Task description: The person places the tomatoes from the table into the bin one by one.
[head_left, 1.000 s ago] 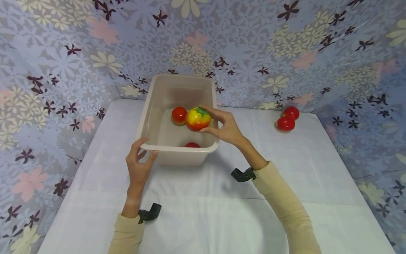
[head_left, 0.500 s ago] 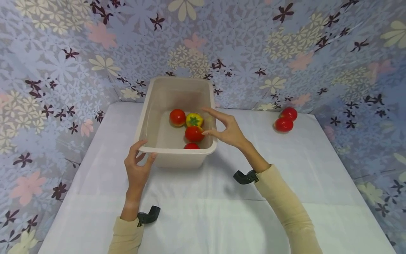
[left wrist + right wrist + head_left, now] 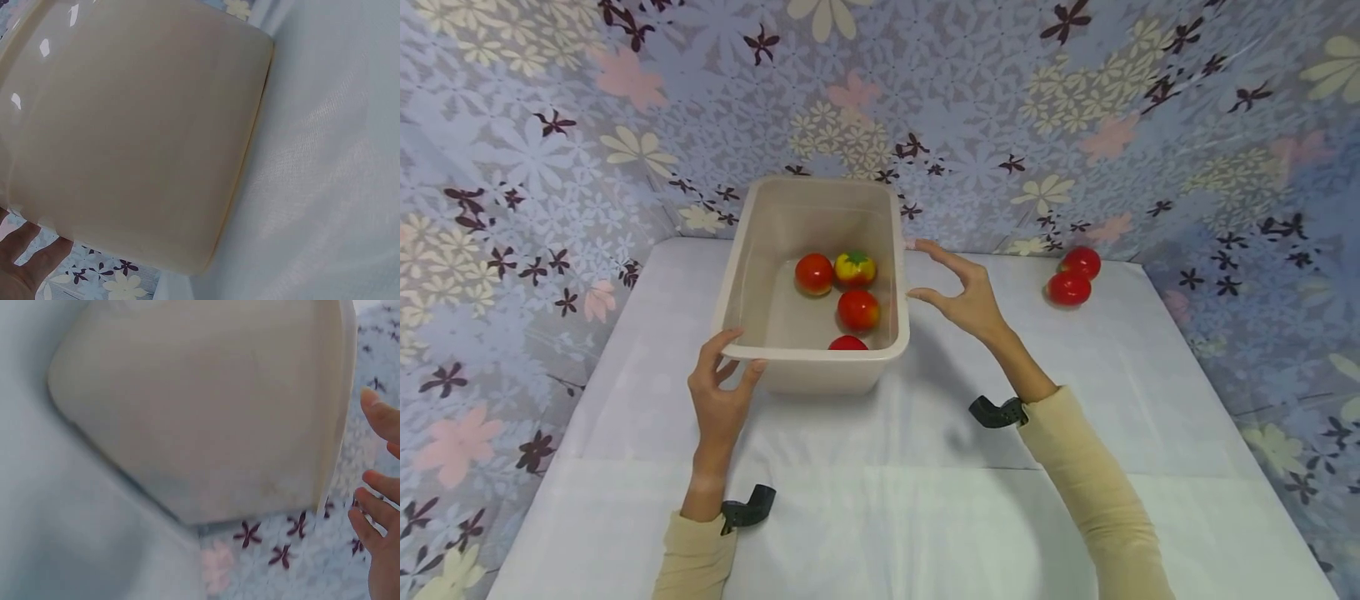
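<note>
A beige plastic bin (image 3: 812, 375) stands on the cloth-covered table, its open top facing up. My left hand (image 3: 721, 400) grips the rim at its near left corner, thumb in front. Inside lie several toy tomatoes: a red tomato (image 3: 814, 275), a yellow-and-red tomato with a green leafy top (image 3: 855, 269), a red tomato (image 3: 858, 311), and one red tomato (image 3: 847, 343) partly hidden by the near rim. My right hand (image 3: 966, 296) hovers just outside the bin's right side, thumb and fingers spread, holding nothing. The right wrist view shows its fingers (image 3: 378, 509) beside the bin's rim.
Two more red tomatoes, the nearer (image 3: 1068, 288) and the farther (image 3: 1081, 262), lie close together at the table's back right. A flowered cloth (image 3: 955, 108) hangs behind and at both sides. White cloth (image 3: 925, 517) covers the table.
My right hand has let go of the yellow-and-red tomato inside the bin, then withdrawn rightward over the rim. My left hand keeps its grip on the corner.
</note>
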A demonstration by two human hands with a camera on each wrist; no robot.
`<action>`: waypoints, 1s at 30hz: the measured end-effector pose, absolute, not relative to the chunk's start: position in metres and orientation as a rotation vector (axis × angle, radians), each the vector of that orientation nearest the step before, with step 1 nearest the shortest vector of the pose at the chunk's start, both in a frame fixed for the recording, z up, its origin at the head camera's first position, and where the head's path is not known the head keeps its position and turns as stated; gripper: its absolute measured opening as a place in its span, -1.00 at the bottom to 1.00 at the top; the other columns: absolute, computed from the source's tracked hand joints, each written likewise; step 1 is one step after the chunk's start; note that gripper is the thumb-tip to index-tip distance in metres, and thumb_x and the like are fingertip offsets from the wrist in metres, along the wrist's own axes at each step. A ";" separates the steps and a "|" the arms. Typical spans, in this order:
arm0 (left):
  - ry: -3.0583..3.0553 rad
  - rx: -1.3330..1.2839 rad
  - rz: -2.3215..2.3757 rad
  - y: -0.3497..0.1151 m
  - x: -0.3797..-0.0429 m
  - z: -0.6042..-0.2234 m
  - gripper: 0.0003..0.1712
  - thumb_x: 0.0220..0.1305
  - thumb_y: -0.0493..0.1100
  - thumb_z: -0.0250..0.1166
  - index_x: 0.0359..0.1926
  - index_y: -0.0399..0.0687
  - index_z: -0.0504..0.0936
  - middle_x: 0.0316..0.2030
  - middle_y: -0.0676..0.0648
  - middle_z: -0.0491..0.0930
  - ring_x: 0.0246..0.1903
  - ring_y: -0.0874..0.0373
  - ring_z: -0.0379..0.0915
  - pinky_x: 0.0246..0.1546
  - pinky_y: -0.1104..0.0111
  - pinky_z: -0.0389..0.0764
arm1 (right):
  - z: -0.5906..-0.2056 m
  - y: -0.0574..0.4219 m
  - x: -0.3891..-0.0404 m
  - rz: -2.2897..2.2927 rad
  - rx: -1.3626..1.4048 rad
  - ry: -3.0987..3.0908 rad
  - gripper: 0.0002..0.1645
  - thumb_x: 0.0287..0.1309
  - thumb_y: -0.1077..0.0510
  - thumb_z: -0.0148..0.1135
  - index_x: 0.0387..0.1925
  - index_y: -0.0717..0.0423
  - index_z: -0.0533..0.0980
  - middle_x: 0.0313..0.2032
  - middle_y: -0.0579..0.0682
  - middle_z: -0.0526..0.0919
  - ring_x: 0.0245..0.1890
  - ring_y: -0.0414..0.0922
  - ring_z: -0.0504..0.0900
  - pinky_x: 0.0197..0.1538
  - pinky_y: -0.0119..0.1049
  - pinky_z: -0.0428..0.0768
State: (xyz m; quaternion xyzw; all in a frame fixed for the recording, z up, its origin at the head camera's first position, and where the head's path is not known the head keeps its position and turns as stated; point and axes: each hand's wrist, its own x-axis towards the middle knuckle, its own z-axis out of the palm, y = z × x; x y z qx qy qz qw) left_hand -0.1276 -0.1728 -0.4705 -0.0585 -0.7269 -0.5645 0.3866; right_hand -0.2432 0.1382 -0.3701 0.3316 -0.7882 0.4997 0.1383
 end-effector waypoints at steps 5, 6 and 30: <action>-1.850 -0.142 -1.443 -0.170 -0.125 -0.464 -0.48 0.07 -0.33 0.46 0.04 -0.45 0.52 0.06 0.33 0.52 0.12 0.41 0.47 -0.04 0.62 0.53 | -0.376 0.149 -0.251 1.430 0.810 -2.295 -0.33 -0.05 0.45 0.43 0.16 0.48 0.45 0.19 0.36 0.50 0.29 0.23 0.40 0.37 0.01 0.35; -1.849 -0.141 -1.444 -0.170 -0.124 -0.463 -0.49 0.08 -0.34 0.45 0.04 -0.48 0.51 0.06 0.35 0.52 0.11 0.43 0.46 -0.04 0.63 0.52 | -0.377 0.152 -0.253 1.417 0.780 -2.305 -0.34 -0.04 0.43 0.44 0.16 0.46 0.45 0.19 0.35 0.50 0.29 0.23 0.41 0.36 0.01 0.36; -1.891 -0.121 -1.404 -0.172 -0.126 -0.467 -0.47 0.02 -0.39 0.47 0.05 -0.39 0.53 0.05 -0.34 0.57 0.13 0.07 0.53 -0.03 0.59 0.54 | -0.451 0.260 -0.308 1.283 0.183 -2.412 -0.25 -0.02 0.22 0.50 0.26 0.15 0.46 0.28 0.11 0.48 0.30 0.17 0.42 0.38 0.04 0.33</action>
